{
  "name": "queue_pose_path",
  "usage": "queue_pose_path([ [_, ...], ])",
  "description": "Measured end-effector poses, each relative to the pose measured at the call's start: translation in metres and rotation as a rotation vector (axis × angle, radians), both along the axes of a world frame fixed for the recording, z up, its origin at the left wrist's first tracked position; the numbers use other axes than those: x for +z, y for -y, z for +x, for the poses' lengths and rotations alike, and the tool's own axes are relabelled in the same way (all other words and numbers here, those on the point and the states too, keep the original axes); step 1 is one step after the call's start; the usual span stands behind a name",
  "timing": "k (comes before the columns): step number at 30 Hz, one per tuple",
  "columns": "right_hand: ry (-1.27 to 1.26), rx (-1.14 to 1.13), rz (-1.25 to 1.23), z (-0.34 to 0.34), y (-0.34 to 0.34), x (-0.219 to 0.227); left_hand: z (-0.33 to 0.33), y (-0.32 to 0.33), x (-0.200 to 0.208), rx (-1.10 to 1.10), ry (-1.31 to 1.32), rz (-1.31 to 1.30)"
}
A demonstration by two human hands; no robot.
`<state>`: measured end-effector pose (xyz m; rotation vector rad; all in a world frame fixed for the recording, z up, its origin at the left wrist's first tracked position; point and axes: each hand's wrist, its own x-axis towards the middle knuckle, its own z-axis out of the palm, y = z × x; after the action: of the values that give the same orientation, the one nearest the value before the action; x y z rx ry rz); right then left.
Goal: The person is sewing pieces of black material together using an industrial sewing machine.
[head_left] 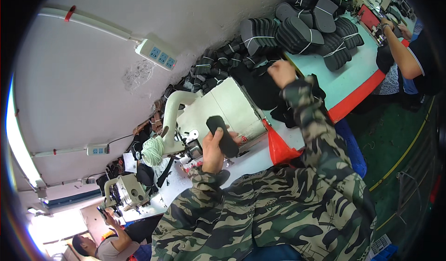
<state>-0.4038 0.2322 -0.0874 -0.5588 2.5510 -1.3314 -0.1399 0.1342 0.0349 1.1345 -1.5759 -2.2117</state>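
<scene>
My left hand [213, 150] is closed on a black oblong sole-shaped piece [222, 137], held tilted in front of the cream sewing machine [225, 104]. The thumb lies across its face and fingertips show at its right edge. Farther off and to the right, my right hand [282, 74] is raised over a pile of black pieces [255, 88] beside the machine. Its fingers are curled in; whatever they may hold is too small or hidden to make out.
Tied stacks of dark soles [299, 35] fill the table's far end. A red bag [279, 146] hangs at the near edge; a pale thread cone [153, 151] stands left of the machine. One person [406, 56] works at the far right, another [114, 242] at lower left.
</scene>
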Motion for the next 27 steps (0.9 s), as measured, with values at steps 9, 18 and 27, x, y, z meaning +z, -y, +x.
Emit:
queue_pose_path([
  [9, 0.220, 0.100, 0.266, -0.075, 0.025, -0.076, 0.058, 0.006, -0.007, 0.018, 0.048, 0.196],
  [18, -0.139, 0.171, -0.304, 0.009, 0.018, 0.063, 0.084, 0.000, -0.002, -0.018, -0.038, 0.200],
  [27, -0.279, 0.288, -0.398, 0.076, 0.000, 0.208, 0.128, 0.024, -0.013, 0.099, -0.237, 0.203],
])
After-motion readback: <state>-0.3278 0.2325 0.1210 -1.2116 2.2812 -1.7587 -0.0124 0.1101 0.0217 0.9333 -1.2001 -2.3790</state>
